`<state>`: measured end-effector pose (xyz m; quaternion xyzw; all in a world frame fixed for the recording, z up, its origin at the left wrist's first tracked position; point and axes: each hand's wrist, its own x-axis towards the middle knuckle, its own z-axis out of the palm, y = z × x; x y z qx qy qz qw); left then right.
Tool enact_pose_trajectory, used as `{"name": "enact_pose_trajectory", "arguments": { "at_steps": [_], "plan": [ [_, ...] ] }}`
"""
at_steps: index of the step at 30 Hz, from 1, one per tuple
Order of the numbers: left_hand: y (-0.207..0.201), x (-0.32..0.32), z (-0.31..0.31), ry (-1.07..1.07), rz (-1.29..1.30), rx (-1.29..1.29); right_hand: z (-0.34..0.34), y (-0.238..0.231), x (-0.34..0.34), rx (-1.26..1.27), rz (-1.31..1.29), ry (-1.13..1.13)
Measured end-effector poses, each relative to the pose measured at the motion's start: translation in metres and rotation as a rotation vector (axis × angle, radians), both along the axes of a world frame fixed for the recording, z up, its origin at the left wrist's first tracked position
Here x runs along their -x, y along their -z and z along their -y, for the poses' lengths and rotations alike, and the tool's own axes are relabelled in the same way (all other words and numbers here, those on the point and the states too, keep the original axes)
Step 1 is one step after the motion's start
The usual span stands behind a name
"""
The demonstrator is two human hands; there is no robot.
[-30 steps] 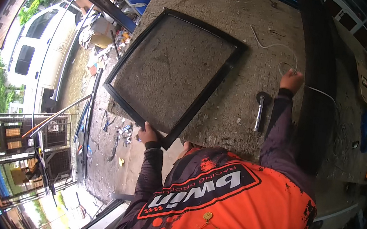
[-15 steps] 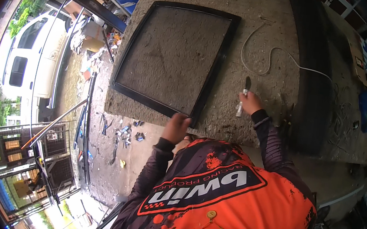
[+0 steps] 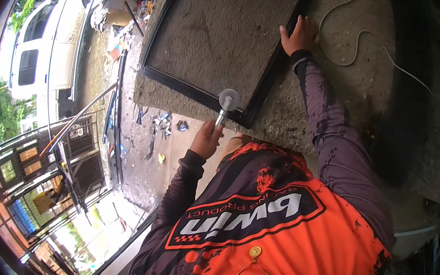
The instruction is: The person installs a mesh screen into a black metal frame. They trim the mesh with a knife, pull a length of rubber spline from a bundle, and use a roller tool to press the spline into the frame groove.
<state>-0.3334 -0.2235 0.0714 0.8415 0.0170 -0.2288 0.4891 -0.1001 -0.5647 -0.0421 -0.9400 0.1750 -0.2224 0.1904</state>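
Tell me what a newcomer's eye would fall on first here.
Probably the bright orange and black shirt first, filling the lower middle. Then the large black frame on the table at the top, with the right hand at its right side and the left hand holding a wheeled tool over its near edge. A white van stands at left.

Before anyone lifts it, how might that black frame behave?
The frame is probably stiff, given its crisp corners. It may be light for its size, its border being slim. Pushed, it would likely slide rather than tip, lying flat on the table.
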Motion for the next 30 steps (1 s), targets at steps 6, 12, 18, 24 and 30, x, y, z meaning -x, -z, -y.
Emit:
{"name": "enact_pose_trajectory", "arguments": {
  "at_steps": [6,12,18,24,30],
  "plan": [
    [-0.001,0.021,0.009,-0.014,-0.266,0.015,-0.004,0.011,-0.006,0.053,-0.057,0.003],
    [-0.003,0.005,0.016,0.026,-0.326,0.044,0.002,0.024,-0.012,0.034,0.016,0.007],
    [-0.011,-0.011,0.018,0.099,-0.325,-0.111,-0.002,-0.014,-0.001,0.036,-0.133,-0.014],
    [-0.039,-0.033,0.015,0.117,-0.270,-0.171,-0.002,-0.037,0.001,-0.085,-0.226,0.022],
    [-0.020,-0.038,0.004,0.188,-0.289,-0.151,0.000,-0.036,-0.002,-0.076,-0.235,0.007]
  ]
}}
